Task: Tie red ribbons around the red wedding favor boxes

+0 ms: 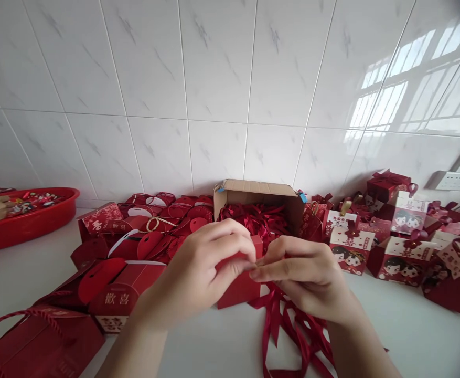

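My left hand (210, 257) and my right hand (300, 275) meet at mid-view, thumbs and fingers pinched closed, the tips almost touching. Whatever lies between the fingertips is too small and covered to make out. Just behind and below them stands a plain red gift box (233, 293), its upper part largely hidden by the hands. Loose dark red satin ribbons (288, 336) trail on the white table under my right hand. At the back, a cardboard box (257, 187) lies open towards me, filled with more red ribbons (253, 214).
Red gift boxes with cord handles (115, 294) crowd the left side. At far left is a red basin (36, 228) of wrapped sweets. Ribbon-tied gift boxes (403, 262) are grouped on the right. Behind rises a tiled wall (222, 89) with a socket strip (452, 181).
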### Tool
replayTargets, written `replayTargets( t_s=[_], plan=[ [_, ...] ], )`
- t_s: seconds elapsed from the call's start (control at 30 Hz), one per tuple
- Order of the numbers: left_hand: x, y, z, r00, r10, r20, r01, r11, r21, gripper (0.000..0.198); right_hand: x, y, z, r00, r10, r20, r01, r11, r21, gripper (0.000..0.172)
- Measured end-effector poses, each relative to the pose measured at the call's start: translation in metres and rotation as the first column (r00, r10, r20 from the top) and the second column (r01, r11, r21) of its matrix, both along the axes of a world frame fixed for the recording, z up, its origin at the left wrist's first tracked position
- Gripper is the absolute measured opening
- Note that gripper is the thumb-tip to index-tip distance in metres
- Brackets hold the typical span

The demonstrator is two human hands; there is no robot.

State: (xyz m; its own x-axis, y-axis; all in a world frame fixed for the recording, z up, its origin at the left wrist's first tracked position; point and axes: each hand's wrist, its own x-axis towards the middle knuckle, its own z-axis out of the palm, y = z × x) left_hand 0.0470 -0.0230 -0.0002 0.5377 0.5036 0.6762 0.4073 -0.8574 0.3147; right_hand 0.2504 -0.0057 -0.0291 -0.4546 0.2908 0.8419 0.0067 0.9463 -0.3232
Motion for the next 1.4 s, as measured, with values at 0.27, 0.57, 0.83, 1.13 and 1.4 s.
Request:
replayTargets(
  t_s=[0.27, 0.57, 0.83, 1.13, 1.4],
  plan=[
    [-0.017, 0.030, -0.012, 0.828, 0.378, -0.415, -0.503, 0.828, -0.249, 0.044, 0.030, 0.015, 0.004, 0.979, -0.038, 0.200, 0.096, 0.953, -0.286, 0.030],
    [-0.018, 0.068, -0.036, 0.862, 0.337, -0.379, -0.487, 0.756, -0.437, 0.053, 0.021, 0.052, -0.017, 0.950, -0.048, 0.310, 0.180, 0.893, -0.413, 0.014],
    [-0.018, 0.092, -0.051, 0.870, 0.454, -0.195, -0.481, 0.691, -0.539, 0.083, 0.000, 0.101, -0.064, 0.975, -0.019, 0.223, 0.149, 0.800, -0.581, 0.012],
    [-0.023, 0.106, -0.064, 0.926, 0.346, -0.154, -0.364, 0.700, -0.615, 0.022, -0.005, 0.108, -0.076, 0.991, -0.061, 0.121, 0.124, 0.775, -0.620, 0.011],
    [-0.011, 0.093, -0.050, 0.935, 0.353, 0.030, -0.265, 0.753, -0.603, 0.030, -0.014, 0.109, -0.073, 0.987, -0.110, -0.113, 0.019, 0.797, -0.604, 0.010]
  ],
)
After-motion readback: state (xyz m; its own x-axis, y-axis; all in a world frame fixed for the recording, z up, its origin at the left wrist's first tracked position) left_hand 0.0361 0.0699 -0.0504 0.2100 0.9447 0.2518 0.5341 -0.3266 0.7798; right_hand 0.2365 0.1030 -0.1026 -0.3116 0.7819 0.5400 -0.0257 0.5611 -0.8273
